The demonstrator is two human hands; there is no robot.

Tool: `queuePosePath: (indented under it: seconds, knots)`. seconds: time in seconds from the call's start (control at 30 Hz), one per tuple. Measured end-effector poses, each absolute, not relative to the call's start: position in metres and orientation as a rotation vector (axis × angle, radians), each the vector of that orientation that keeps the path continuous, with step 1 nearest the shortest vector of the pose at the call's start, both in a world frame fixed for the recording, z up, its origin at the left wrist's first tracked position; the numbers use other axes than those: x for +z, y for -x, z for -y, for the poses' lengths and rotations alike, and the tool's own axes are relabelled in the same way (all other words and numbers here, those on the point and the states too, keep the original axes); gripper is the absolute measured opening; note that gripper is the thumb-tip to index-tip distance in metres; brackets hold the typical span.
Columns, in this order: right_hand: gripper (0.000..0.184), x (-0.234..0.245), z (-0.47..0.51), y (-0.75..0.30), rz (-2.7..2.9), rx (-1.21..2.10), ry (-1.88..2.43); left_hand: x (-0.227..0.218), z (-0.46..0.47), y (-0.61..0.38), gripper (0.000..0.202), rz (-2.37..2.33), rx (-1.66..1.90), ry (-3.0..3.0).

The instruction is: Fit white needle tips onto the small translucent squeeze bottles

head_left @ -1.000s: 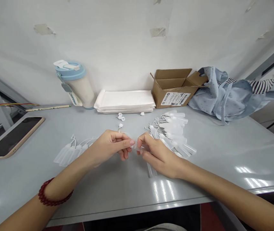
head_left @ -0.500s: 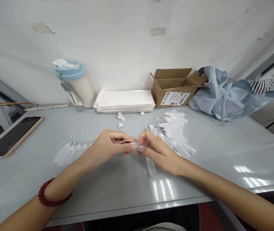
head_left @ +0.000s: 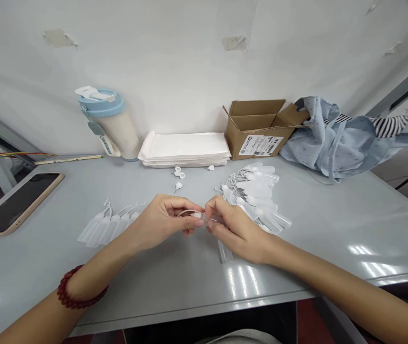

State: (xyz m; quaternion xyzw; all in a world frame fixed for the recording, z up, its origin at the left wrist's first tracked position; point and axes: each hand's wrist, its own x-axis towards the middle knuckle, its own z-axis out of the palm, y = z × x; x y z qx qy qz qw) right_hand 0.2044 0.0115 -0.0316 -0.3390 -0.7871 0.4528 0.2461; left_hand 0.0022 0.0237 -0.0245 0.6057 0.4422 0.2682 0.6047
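Between both hands, above the table, lies a small translucent dropper bottle [head_left: 206, 219] with a thin curved strap. My left hand [head_left: 166, 218] pinches its cap end, thumb in front and fingers behind. With thumb and bent forefinger, my right hand [head_left: 238, 229] grips the bottle's body, which is mostly hidden by the fingers. Under the right hand, another clear bottle [head_left: 225, 252] rests on the table. Past that hand is a pile of similar bottles [head_left: 257, 191] with strapped caps and needle tips. Left of my left hand lies a row of capped bottles [head_left: 105, 230].
White needle caps [head_left: 178, 186] lie beyond the hands on the grey table [head_left: 175, 291]. Along the wall stand a blue-lidded tumbler [head_left: 112, 122], stacked white packets [head_left: 186, 150], an open cardboard box [head_left: 256, 136] and a blue cloth bag [head_left: 333, 138]. A phone [head_left: 21, 200] is at left.
The right fingers have shifted slightly around the bottle, covering more of its body. Both hands stay close together in nearly the same place; the view moves slightly.
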Motion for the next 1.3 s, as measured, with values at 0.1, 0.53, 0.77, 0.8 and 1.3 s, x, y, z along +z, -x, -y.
queuePosePath:
  seconds: [0.1,0.53,0.77,0.8,1.3]
  knots:
    - [0.013,-0.0326,-0.0126,-0.2052,2.057,1.303,0.941,-0.0242,-0.023,-0.0031,0.009,-0.984,0.681,-1.417]
    - [0.012,-0.0336,-0.0117,-0.2035,2.212,1.139,0.907,-0.0213,-0.0252,-0.0031,0.018,-1.056,0.565,-1.328]
    - [0.011,-0.0327,-0.0132,-0.2056,2.073,1.254,0.958,-0.0242,-0.0229,-0.0022,0.017,-1.046,0.662,-1.361]
    - [0.011,-0.0322,-0.0129,-0.2055,2.076,1.249,0.947,-0.0234,-0.0227,-0.0024,0.02,-1.077,0.648,-1.353]
    - [0.011,-0.0275,-0.0126,-0.2022,1.81,1.57,0.919,-0.0172,-0.023,-0.0035,0.014,-1.047,0.644,-1.536]
